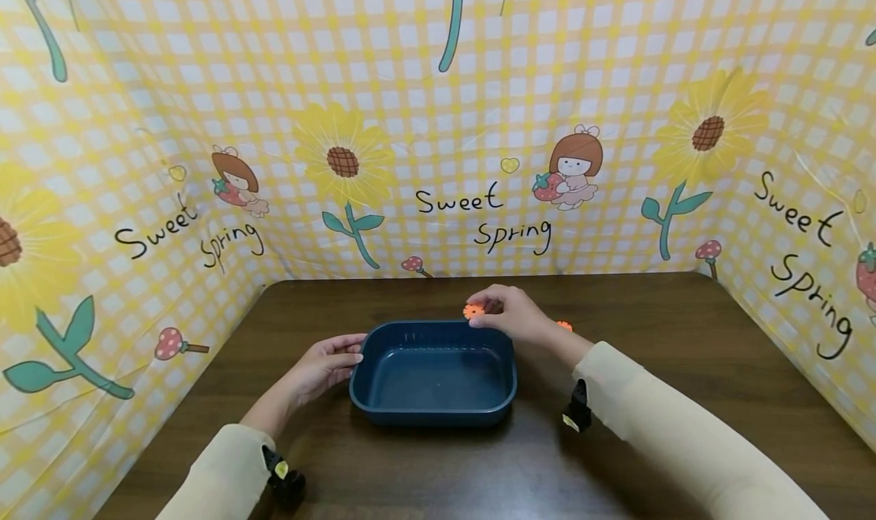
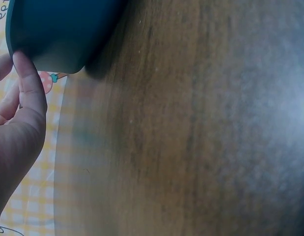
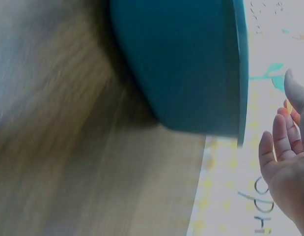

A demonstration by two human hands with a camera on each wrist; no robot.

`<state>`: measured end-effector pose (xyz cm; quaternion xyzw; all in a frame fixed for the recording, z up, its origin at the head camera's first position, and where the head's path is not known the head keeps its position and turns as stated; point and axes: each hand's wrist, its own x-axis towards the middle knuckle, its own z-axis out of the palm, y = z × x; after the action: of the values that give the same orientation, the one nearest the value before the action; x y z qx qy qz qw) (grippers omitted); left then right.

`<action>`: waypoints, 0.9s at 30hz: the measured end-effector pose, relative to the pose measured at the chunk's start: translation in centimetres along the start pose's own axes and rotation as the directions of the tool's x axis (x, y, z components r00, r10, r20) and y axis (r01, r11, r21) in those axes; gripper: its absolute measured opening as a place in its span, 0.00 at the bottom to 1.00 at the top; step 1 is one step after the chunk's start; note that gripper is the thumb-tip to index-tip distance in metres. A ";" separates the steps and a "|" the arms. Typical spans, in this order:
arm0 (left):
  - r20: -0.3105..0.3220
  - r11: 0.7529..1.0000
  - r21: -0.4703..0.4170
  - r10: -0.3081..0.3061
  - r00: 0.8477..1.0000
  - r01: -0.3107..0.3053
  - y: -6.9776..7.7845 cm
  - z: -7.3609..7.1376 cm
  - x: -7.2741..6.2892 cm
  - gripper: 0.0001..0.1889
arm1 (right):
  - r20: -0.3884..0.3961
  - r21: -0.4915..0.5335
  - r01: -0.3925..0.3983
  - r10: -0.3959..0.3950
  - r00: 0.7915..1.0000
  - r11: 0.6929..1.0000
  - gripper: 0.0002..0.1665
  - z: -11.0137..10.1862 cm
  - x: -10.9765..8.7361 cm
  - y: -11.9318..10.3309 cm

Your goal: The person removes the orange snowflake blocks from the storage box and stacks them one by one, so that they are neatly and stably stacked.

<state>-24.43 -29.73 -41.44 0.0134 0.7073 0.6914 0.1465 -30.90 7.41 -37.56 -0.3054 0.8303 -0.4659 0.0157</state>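
A dark blue rectangular plastic basin (image 1: 433, 411) stands on the table. At its left end my left hand (image 1: 325, 369) holds the rim, thumb at the edge and the other fingers along the outside; the left wrist view shows this hand (image 2: 21, 115) at a corner of the basin (image 2: 58, 34). My right hand (image 1: 509, 313) pinches an orange flower-shaped disc (image 1: 473, 312) just above the basin's far right rim. In the right wrist view only a sliver of the orange disc (image 3: 289, 107) shows by the fingers.
A second orange piece (image 1: 564, 326) lies on the dark wooden table (image 1: 650, 398) behind my right wrist, partly hidden by it. A yellow-checked cloth (image 1: 438, 140) with printed flowers encloses the table at the back and both sides.
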 end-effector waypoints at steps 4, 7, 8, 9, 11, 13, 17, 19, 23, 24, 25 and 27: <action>0.002 1.000 0.002 -0.002 1.000 0.002 0.1 0.0 -0.1 0.28 | -0.049 0.014 -0.019 0.020 0.999 1.000 0.21 -1.4 -0.8 0.7; 0.005 1.000 0.006 -0.003 1.000 0.003 0.1 0.0 -0.1 0.28 | -0.091 0.013 -0.032 0.033 0.995 0.999 0.20 -2.3 -1.4 1.3; 0.004 1.000 0.006 -0.005 1.000 0.005 0.1 0.0 -0.1 0.28 | -0.105 0.009 -0.036 0.037 0.994 0.999 0.20 -2.6 -1.6 1.5; 0.003 1.000 0.006 -0.007 1.000 0.007 0.1 0.0 -0.1 0.28 | -0.118 0.003 -0.040 0.040 0.992 0.999 0.20 -2.9 -1.7 1.7; -0.001 1.000 0.004 -0.011 1.000 0.011 0.1 0.0 -0.1 0.28 | -0.140 -0.007 -0.052 0.050 0.989 0.999 0.20 -3.4 -2.0 2.0; -0.004 1.000 0.002 -0.013 1.000 0.013 0.1 0.0 -0.1 0.28 | -0.158 -0.015 -0.066 0.063 0.985 0.998 0.20 -3.9 -2.3 2.4; -0.007 1.000 0.004 -0.013 1.000 0.013 0.1 0.0 -0.1 0.28 | -0.172 -0.021 -0.095 0.090 0.981 0.995 0.21 -4.8 -2.9 3.2; -0.004 1.000 0.005 -0.011 1.000 0.011 0.1 -0.1 0.0 0.27 | -0.175 -0.025 -0.115 0.109 0.978 0.993 0.21 -5.2 -3.2 3.7; -0.001 1.000 0.009 -0.008 1.000 0.008 0.0 -0.1 0.0 0.27 | -0.182 -0.031 -0.159 0.151 0.972 0.987 0.22 -5.8 -4.0 4.9; -0.002 1.000 0.010 -0.008 1.000 0.008 0.0 -0.1 0.0 0.27 | -0.187 -0.030 -0.169 0.161 0.969 0.985 0.22 -5.9 -4.2 5.2; -0.001 1.000 0.011 -0.008 1.000 0.008 0.0 -0.1 0.0 0.27 | -0.190 -0.033 -0.177 0.167 0.967 0.984 0.22 -6.1 -4.3 5.5; -0.001 1.000 0.010 -0.007 1.000 0.007 0.0 -0.1 0.0 0.27 | -0.198 -0.036 -0.195 0.184 0.963 0.980 0.22 -6.3 -4.7 6.0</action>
<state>-24.45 -29.83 -41.41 0.0112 0.7109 0.6873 0.1486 -32.02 16.98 -39.91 -0.1781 0.8658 -0.4666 -0.0293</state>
